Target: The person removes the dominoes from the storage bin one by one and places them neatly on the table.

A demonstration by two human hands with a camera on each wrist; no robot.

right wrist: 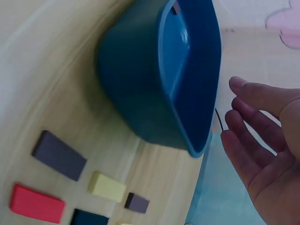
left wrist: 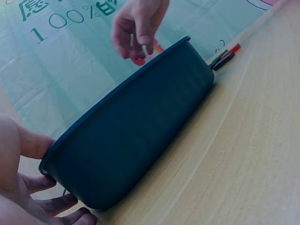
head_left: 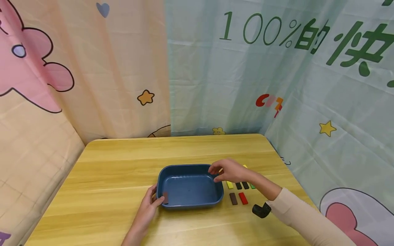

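Observation:
A deep blue plastic basin (head_left: 191, 188) stands on the table. At its left end my left hand (head_left: 148, 206) grips the rim, thumb on top and fingers against the outer wall, as the left wrist view shows. Inside that end, close to the thumb, is a small brown block (head_left: 165, 197). My right hand (head_left: 231, 171) hovers over the basin's right end, fingers loosely bent and holding nothing. In the right wrist view the right hand (right wrist: 262, 136) is apart from the rim, and a bit of the brown block (right wrist: 176, 8) shows inside.
Right of the basin several flat blocks lie on the wooden table (head_left: 107, 177): a brown block (head_left: 233, 199), a red block (head_left: 243, 198), a yellow block (head_left: 230, 185), black and green ones, partly behind the right forearm. Printed curtains (head_left: 200, 68) hang behind the table.

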